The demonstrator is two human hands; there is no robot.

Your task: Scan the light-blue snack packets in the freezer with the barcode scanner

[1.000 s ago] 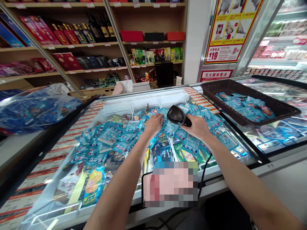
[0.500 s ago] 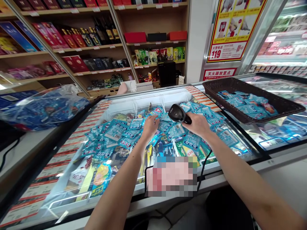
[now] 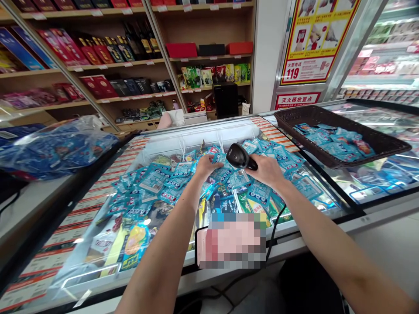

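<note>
My right hand [image 3: 266, 169] is wrapped round the grip of a black barcode scanner [image 3: 238, 156], its head pointing left over the pile. My left hand [image 3: 205, 167] rests low on the small blue packets [image 3: 157, 178], thumb apart from the fingers; the fingertips are partly hidden behind the hand. Many such packets lie spread over the glass top of a chest freezer, several showing white barcode labels. A phone [image 3: 231, 242] with a blurred screen lies at the freezer's near edge. The scanner's black cable [image 3: 274, 233] hangs from below my right hand past the phone.
At the right, a dark brown basket [image 3: 389, 141] holds more blue packets. A clear plastic bag [image 3: 60, 148] full of blue packets sits at the left. Behind the freezer stand a black monitor-like panel [image 3: 225, 100] and shelves [image 3: 203, 26] of boxed goods and bottles.
The view has shifted slightly. My left thumb has spread rightward from the fingers over the packets. The scanner is still in my right hand, a little lower above the pile.
</note>
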